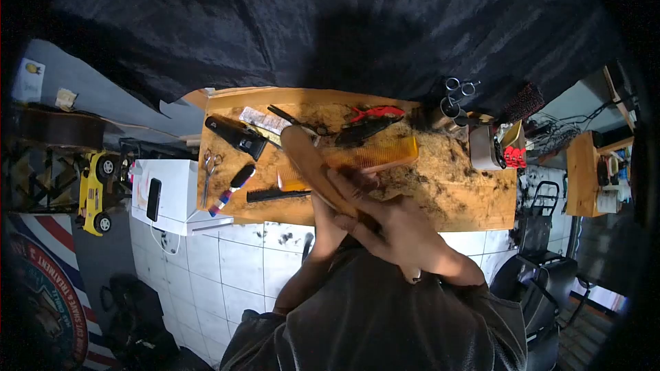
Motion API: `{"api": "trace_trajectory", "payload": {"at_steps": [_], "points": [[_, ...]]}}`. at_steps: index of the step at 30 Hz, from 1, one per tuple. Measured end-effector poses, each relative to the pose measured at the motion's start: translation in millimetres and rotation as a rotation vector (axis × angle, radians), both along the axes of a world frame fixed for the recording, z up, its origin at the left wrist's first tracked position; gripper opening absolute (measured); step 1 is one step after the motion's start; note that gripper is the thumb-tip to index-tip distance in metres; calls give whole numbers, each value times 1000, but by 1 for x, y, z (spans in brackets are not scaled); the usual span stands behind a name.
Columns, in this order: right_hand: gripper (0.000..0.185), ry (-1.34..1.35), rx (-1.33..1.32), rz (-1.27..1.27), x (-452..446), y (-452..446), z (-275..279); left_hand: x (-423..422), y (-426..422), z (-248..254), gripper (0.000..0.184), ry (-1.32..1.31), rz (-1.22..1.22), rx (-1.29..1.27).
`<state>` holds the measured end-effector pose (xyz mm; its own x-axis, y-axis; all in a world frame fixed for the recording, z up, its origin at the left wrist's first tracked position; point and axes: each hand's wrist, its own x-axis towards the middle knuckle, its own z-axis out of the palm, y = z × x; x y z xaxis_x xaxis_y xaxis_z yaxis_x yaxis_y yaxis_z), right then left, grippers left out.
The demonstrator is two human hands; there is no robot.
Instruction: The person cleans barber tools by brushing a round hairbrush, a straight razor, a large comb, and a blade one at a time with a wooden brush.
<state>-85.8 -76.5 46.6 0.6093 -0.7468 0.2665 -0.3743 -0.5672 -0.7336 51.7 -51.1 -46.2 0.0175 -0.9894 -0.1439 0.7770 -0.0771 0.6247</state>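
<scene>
My right hand (405, 230) is closed around the handle of a long wooden brush (309, 161), held slantwise across the middle of the view. The brush's bristles are hidden from me. Behind it, a wide amber comb (388, 153) sticks out to both sides. My left hand (328, 225) is partly covered by the brush and my right hand; its fingertips show at the comb's lower edge, and it appears to grip the comb. A slim black comb (278, 196) and a brush with a red, white and blue handle (234, 187) lie on the wooden table (467, 199) to the left.
Hair clippings are scattered over the table. Black clippers (235, 139), scissors (209, 168), a red clip-like tool (377, 113) and a metal container (485, 148) sit around its edges. A phone (155, 199) rests on a white box (179, 182). Black chairs (550, 282) stand at right.
</scene>
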Motion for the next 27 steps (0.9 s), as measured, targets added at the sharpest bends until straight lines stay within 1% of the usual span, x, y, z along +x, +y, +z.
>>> {"api": "trace_trajectory", "payload": {"at_steps": [2, 4, 6, 7, 8, 10, 11, 12, 13, 15, 17, 18, 19, 20, 21, 22, 23, 24, 25, 26, 27], "points": [[56, -17, 58, -67, 8, 1, -4, -6, 6, -7, 33, -291, 87, 7], [56, 12, 135, -147, 11, -3, -3, -9, 7, -7, 29, -620, 103, -72], [56, 84, 245, -238, 12, -12, 4, -4, 9, -4, 28, -988, 48, -226], [56, 46, 258, -257, 11, -15, 6, -3, 9, -3, 28, -1170, 22, -303], [56, 10, 270, -275, 8, -17, 7, -2, 7, -14, 24, -1123, 57, -289], [56, -56, 201, -259, 5, -18, 9, 2, 0, -1, 16, -1039, 50, -154], [56, -87, 123, -227, 3, -14, 9, 4, -1, 3, 12, -996, 45, -85], [57, -118, 45, -198, 0, -10, 8, 4, -2, 0, 12, -632, 45, -13], [57, -37, 105, -132, -3, -6, 9, 3, -4, 0, 13, -267, 82, 67], [57, 124, 226, -3, -7, 2, 10, 1, -4, 8, 16, -268, 98, 110], [56, 67, 125, -92, -2, 2, -2, -5, 1, 18, 20, -259, 139, 135], [56, 31, 89, -152, 1, -2, -4, -7, 2, 12, 20, -359, 140, 70], [56, -5, 54, -209, 2, -5, -4, -5, 3, 9, 20, -729, 110, -116], [57, 14, 164, -247, 3, -10, 0, -4, 4, 8, 19, -1081, 154, -299], [57, 34, 274, -282, 3, -16, 6, 2, 5, 3, 18, -1099, 75, -278], [57, 27, 307, -288, 2, -17, 9, 6, 4, 0, 17, -1116, 0, -257], [58, 21, 340, -293, 1, -18, 11, 5, 4, -1, 18, -1037, -11, -229], [58, -13, 297, -270, -1, -15, 11, 2, 1, 10, 20, -959, -19, -200], [58, -46, 258, -246, -3, -11, 10, 3, -2, 8, 21, -826, 7, -142], [58, -13, 179, -196, -5, -6, 10, 5, -3, 2, 23, -693, 31, -81], [58, 17, 101, -144, -7, -2, 9, 5, -1, 10, 26, -638, 53, -27]]}}
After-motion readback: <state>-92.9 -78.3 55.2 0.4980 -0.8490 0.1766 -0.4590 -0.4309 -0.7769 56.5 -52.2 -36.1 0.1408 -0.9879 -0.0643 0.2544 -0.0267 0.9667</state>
